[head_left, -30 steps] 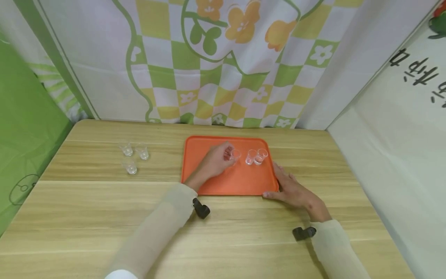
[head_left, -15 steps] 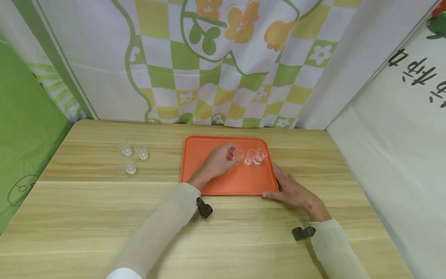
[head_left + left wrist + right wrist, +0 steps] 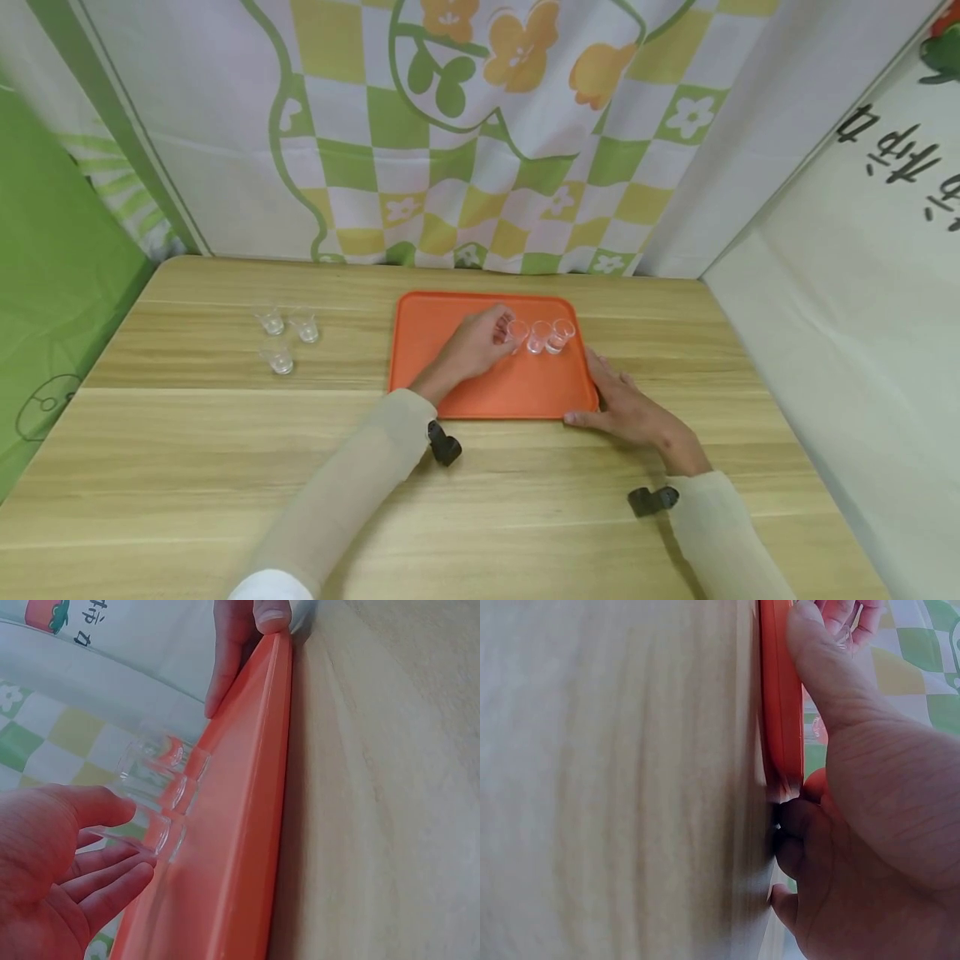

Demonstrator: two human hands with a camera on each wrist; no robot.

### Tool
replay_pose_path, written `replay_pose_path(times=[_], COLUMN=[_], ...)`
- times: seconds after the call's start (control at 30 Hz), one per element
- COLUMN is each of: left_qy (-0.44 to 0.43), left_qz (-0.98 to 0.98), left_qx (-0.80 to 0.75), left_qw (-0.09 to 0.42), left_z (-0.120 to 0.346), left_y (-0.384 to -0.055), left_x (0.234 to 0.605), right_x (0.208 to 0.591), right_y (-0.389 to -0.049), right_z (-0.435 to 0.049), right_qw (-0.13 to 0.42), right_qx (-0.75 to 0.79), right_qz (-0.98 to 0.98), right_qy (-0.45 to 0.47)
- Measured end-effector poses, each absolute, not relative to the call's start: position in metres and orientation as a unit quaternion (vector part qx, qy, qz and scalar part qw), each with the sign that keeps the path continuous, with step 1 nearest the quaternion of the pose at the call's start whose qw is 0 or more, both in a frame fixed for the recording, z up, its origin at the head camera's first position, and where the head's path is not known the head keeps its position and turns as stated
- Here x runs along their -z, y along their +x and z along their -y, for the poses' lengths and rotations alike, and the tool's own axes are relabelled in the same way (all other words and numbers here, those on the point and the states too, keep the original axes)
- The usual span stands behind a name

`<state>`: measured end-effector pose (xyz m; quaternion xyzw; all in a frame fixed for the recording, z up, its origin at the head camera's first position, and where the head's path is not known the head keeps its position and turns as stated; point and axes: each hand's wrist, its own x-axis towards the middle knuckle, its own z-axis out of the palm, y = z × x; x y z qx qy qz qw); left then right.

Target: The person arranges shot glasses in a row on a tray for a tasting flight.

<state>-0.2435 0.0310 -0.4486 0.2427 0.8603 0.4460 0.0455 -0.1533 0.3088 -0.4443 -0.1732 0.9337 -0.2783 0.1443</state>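
Observation:
My left hand (image 3: 471, 343) pinches a small clear shot glass (image 3: 517, 335) between thumb and fingers over the orange tray (image 3: 498, 402). In the left wrist view the held glass (image 3: 159, 834) stands upright, its base right at the tray floor. Directly to its right are two more shot glasses, the nearer one (image 3: 539, 338) and the far one (image 3: 561, 337), close together in a row. My right hand (image 3: 633, 410) grips the tray's near right corner, thumb along the front rim and fingers along the right side. In the right wrist view those fingers (image 3: 799, 825) bend against the corner.
Three clear shot glasses stand on the wooden table (image 3: 225, 467) left of the tray: a back left one (image 3: 272, 322), a back right one (image 3: 307, 327) and a front one (image 3: 281, 358). A checkered curtain (image 3: 480, 167) hangs behind the table.
My left hand has slid slightly right with its glass, narrowing the gap to the two other glasses on the tray. My right hand has stayed at the tray's corner.

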Motion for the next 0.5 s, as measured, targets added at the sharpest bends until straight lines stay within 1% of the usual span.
replay_pose_path(times=[0.5], left_qy=[0.253], left_qz=[-0.859], left_qx=[-0.443], left_qw=[0.051], left_z=[-0.0338], left_y=[-0.2455], left_x=[0.4515], right_x=[0.445], right_y=[-0.154], right_z=[-0.3084], right_qw=[0.147], right_qx=[0.276], right_qz=[-0.934], right_qy=[-0.171])
